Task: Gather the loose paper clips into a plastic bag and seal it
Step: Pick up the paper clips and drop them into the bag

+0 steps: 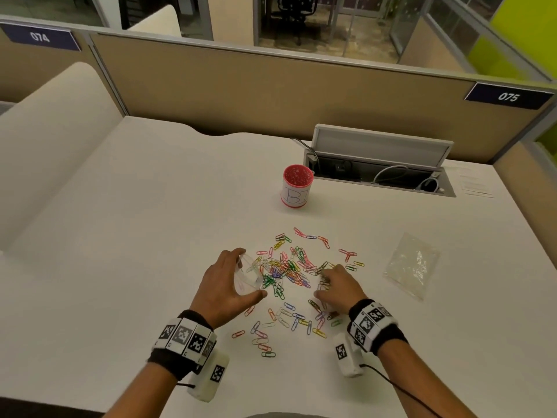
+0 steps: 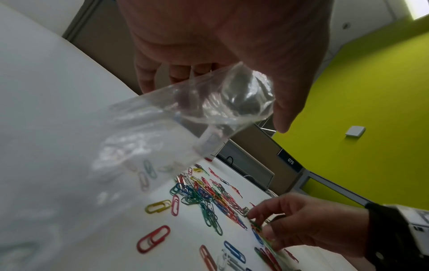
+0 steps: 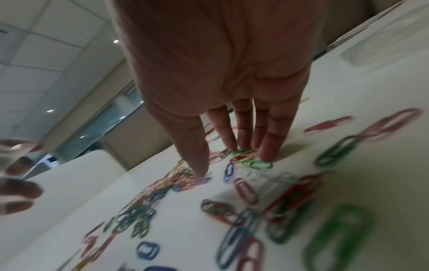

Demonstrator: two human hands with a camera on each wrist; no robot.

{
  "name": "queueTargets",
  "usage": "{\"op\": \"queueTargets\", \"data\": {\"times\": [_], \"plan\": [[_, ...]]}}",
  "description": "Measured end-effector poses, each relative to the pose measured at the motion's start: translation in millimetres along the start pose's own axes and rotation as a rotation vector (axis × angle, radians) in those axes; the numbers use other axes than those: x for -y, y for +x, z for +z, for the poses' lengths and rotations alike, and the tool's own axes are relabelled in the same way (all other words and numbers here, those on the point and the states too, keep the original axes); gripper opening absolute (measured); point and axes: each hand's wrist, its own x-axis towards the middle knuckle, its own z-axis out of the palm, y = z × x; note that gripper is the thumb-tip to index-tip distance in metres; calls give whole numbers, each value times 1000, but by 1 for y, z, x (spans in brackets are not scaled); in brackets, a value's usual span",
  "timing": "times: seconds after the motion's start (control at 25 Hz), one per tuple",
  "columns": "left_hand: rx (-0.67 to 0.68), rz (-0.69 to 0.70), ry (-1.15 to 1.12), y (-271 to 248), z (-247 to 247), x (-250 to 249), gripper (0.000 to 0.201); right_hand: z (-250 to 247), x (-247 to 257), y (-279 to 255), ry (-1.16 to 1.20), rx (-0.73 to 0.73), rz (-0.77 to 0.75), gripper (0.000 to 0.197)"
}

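Several coloured paper clips point(image 1: 286, 271) lie scattered on the white desk point(image 1: 135, 236), densest between my hands. My left hand point(image 1: 251, 273) grips a clear plastic bag point(image 1: 245, 282) at the pile's left edge, thumb and fingers holding its mouth open point(image 2: 232, 102) toward the clips point(image 2: 204, 198). A few clips show through the bag's film. My right hand point(image 1: 321, 282) is at the pile's right side, palm down. Its fingertips point(image 3: 264, 155) and thumb rest spread on clips point(image 3: 250, 163) on the desk, pinching nothing.
More clear plastic bags point(image 1: 413, 263) lie flat to the right of the clips. A red cup with a white label point(image 1: 297, 191) stands behind the pile, and an open cable box point(image 1: 379, 173) sits beyond it. A beige partition point(image 1: 271, 92) bounds the desk's far edge.
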Motion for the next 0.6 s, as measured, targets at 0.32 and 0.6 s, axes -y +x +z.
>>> {"op": "queueTargets", "data": {"times": [0.32, 0.6], "plan": [[0, -61, 25, -2, 1, 5, 96, -6, 50, 36, -71, 87, -96, 95], [14, -67, 19, -6, 5, 8, 96, 16, 76, 37, -296, 99, -281, 56]]}}
